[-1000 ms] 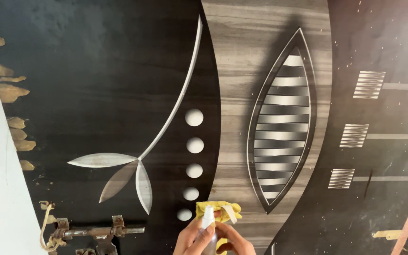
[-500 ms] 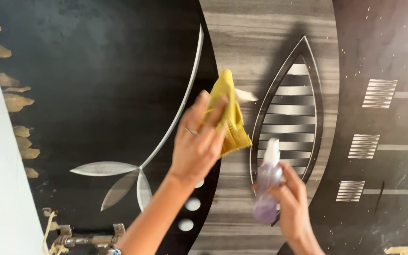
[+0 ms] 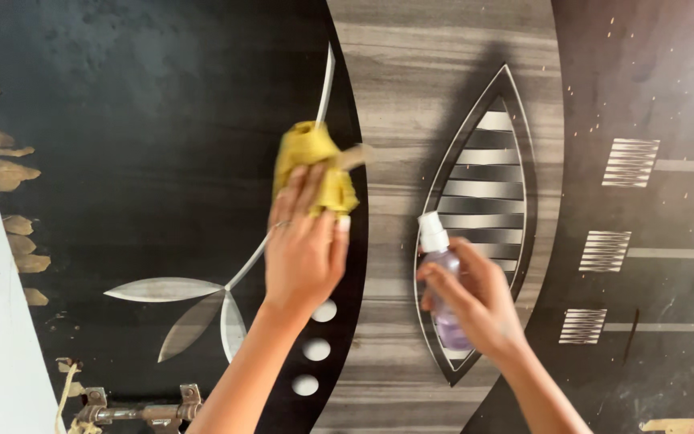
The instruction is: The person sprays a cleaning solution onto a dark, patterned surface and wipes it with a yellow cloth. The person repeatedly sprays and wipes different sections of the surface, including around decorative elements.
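Two hands busy: left hand [image 3: 303,249] presses a yellow cloth [image 3: 312,161] on the door [image 3: 162,145], right hand [image 3: 475,297] grips a spray bottle [image 3: 441,281] (nozzle near the wrist, so it might mist skin).

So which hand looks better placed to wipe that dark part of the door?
Probably the left hand: it presses the yellow cloth against the dark door panel. The right hand holds a spray bottle.

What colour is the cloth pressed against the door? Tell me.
Mustard yellow: the cloth under the left hand, clearest in the head view.
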